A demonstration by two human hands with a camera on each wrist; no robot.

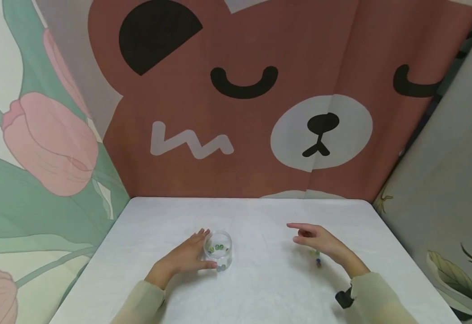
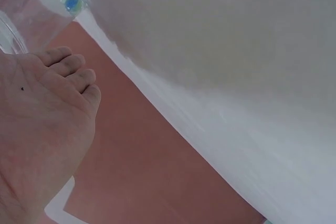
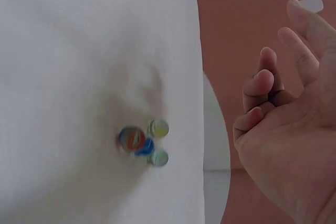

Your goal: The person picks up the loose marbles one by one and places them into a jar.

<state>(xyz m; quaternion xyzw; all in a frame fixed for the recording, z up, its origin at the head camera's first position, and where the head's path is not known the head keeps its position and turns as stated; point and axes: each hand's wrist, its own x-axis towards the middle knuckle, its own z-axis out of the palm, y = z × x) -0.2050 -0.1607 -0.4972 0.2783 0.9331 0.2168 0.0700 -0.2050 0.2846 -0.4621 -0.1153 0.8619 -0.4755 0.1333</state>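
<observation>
A clear round jar (image 1: 228, 261) stands on the white table, with several marbles (image 1: 218, 247) showing through it. At its left side my left hand (image 1: 187, 257) holds it, thumb across the front and fingers behind; in the left wrist view the thumb is hidden. My right hand (image 1: 324, 243) hovers over the right half of the table with nothing visible in it. Its index finger points out while the lower fingers curl. Beneath it lie a multicoloured marble (image 3: 131, 139), a blue marble (image 3: 145, 147), a yellowish marble (image 3: 159, 128) and a pale green marble (image 3: 158, 157), bunched together.
The white table (image 1: 260, 288) ends at a brown curtain (image 1: 252, 175) with a bear face. A tulip-patterned curtain (image 1: 37, 216) hangs on the left and a pale one (image 1: 442, 193) on the right. A black strap piece (image 1: 344, 298) sits by the right sleeve.
</observation>
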